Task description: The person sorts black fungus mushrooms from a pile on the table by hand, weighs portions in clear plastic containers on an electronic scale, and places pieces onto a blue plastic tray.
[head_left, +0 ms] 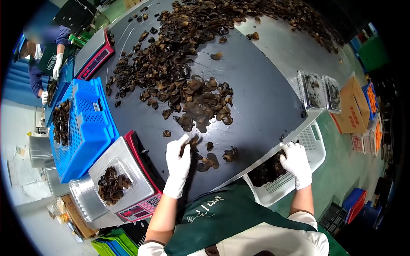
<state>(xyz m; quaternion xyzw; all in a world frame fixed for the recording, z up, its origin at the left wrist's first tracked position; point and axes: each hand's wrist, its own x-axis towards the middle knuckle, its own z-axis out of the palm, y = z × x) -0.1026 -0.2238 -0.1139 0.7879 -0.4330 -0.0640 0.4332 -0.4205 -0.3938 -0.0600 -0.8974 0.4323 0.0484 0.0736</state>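
My left hand [178, 163], in a white glove, is over the dark table [260, 89], its thumb and fingers closed on the edge of a brown wood ear mushroom [194, 141]. Loose pieces of wood ear [208, 162] lie just right of it, and a large heap of them [171, 64] spreads beyond. My right hand [297, 163], also gloved, is over the side of a white slotted basket [318, 147] that has dark wood ears in it. Its fingers are curled, and what they hold, if anything, is hidden.
At left, a scale [145, 164] bears a clear tray of wood ears [113, 183], beside stacked blue crates [92, 115]. Another scale [92, 53] stands farther back, near a co-worker [47, 55]. Clear boxes [314, 91] sit on the right edge, near a cardboard carton [352, 106].
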